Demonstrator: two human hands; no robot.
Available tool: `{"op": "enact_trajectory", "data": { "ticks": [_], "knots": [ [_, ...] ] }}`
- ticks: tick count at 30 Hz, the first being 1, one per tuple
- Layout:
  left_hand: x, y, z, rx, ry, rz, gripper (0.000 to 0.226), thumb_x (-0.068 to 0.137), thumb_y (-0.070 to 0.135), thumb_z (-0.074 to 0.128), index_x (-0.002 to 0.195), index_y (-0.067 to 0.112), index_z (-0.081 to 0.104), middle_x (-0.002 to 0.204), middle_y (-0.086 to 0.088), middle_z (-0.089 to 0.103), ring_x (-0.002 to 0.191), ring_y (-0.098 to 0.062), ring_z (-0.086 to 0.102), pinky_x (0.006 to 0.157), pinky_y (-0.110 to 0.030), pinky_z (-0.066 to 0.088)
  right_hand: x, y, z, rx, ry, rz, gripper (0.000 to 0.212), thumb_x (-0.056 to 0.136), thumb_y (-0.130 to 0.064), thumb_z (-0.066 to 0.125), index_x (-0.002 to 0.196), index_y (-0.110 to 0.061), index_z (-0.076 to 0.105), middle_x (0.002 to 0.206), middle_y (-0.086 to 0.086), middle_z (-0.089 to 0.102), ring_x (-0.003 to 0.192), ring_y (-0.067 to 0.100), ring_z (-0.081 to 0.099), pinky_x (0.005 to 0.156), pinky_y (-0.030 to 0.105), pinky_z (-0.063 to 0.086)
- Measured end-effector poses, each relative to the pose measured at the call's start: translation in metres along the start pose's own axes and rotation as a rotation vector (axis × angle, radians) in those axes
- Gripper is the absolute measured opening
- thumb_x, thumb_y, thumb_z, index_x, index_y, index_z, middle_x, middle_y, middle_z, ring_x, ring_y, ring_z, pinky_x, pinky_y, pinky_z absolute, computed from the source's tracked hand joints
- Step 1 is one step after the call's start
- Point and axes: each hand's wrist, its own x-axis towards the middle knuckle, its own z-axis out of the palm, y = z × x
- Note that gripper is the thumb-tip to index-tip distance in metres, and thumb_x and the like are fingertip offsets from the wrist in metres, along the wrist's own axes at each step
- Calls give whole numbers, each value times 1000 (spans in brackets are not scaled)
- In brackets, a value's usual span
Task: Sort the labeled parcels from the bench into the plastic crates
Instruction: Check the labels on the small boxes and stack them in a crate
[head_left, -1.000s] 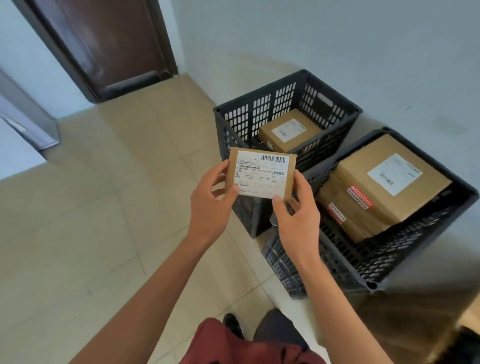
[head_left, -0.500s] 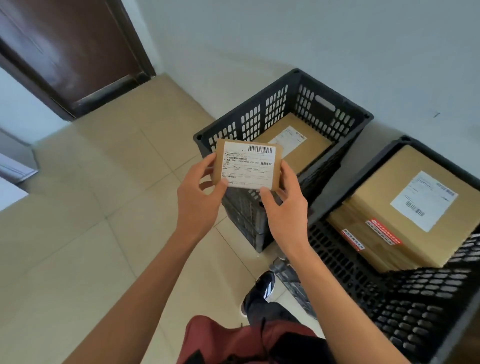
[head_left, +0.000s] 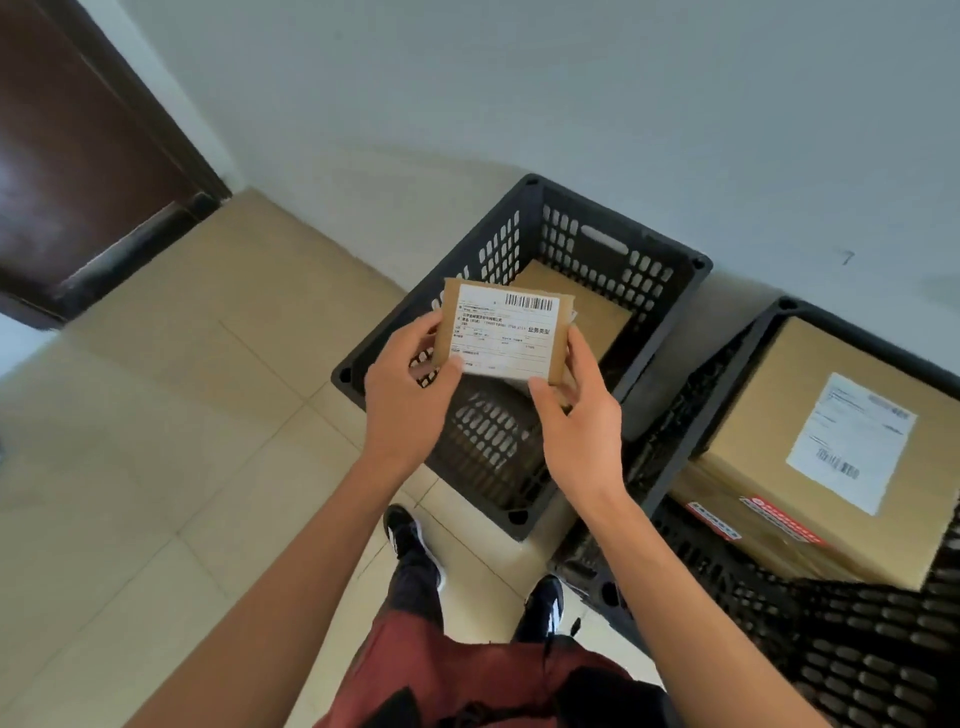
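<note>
I hold a small brown parcel (head_left: 504, 332) with a white barcode label, label facing me, above the left black plastic crate (head_left: 660, 332). My left hand (head_left: 410, 395) grips its left edge and my right hand (head_left: 576, 421) grips its lower right corner. Inside that crate lies another brown parcel (head_left: 592, 317), partly hidden behind the held one. The right black crate (head_left: 691, 426) holds a large brown box (head_left: 769, 441) with a white label and red stickers.
Both crates stand on a beige tiled floor (head_left: 182, 415) against a pale wall (head_left: 519, 93). A dark wooden door (head_left: 78, 156) is at the upper left. My feet in black shoes (head_left: 410, 535) are just in front of the crates.
I have stepped closer and the view now looks more steeply down. The parcel, still held in both hands, has moved over the left crate's opening.
</note>
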Motion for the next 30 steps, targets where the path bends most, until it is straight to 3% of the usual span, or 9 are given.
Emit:
{"op": "enact_trajectory", "data": {
  "ticks": [5,9,12,15,18,22,25,28,30],
  "knots": [
    [52,-22,12,10,-160,39,52,94,10,74,142,23,60,135,12,61,123,2,59,92,-11,52,30,4,15,-93,79,49,75,106,-9,56,148,-49,9,129,-41,43,112,-35,41,90,-8,32],
    [103,-51,16,7,-292,64,51,93,13,76,141,25,60,135,9,61,125,-7,60,93,-19,57,55,1,42,-140,186,112,77,105,-11,58,148,-50,8,140,-28,47,129,-14,43,95,-7,31],
    [139,-68,18,-33,-369,36,52,94,16,76,140,29,57,135,8,64,123,-5,61,91,-12,54,73,-1,65,-91,285,179,73,105,-8,58,145,-52,15,133,-33,50,132,-7,48,95,-4,35],
    [165,-86,22,-52,-435,68,43,94,18,76,133,26,61,133,10,65,123,-6,61,100,-29,57,88,3,85,-53,379,250,72,105,-8,58,155,-45,21,133,-38,50,137,-2,49,105,5,38],
    [182,-100,31,-29,-508,93,42,94,15,75,134,22,62,135,9,62,125,-6,59,103,-36,56,99,12,99,-42,468,317,69,105,-10,59,163,-30,27,151,-19,52,143,2,45,120,27,38],
    [196,-113,50,32,-615,147,56,93,10,76,144,20,56,145,5,58,136,-9,53,109,-43,52,114,26,106,-22,533,370,69,105,-12,60,164,-28,28,154,-12,53,144,4,45,122,35,39],
    [207,-119,68,142,-668,126,65,92,12,77,150,19,50,151,2,53,142,-13,47,117,-44,44,133,41,103,-18,543,391,67,105,-11,59,163,-28,29,153,-12,53,141,-2,44,121,30,39],
    [220,-131,90,210,-731,131,67,92,12,77,152,22,48,153,4,51,145,-13,42,122,-40,38,158,65,97,-71,538,365,65,106,-10,57,162,-29,30,145,-20,51,127,-22,40,107,3,35],
    [227,-139,105,235,-760,125,68,92,10,75,153,22,47,156,4,49,147,-12,39,124,-39,34,176,88,94,-133,517,316,62,106,-8,54,155,-40,34,144,-23,51,125,-25,43,102,1,37]
  ]
}}
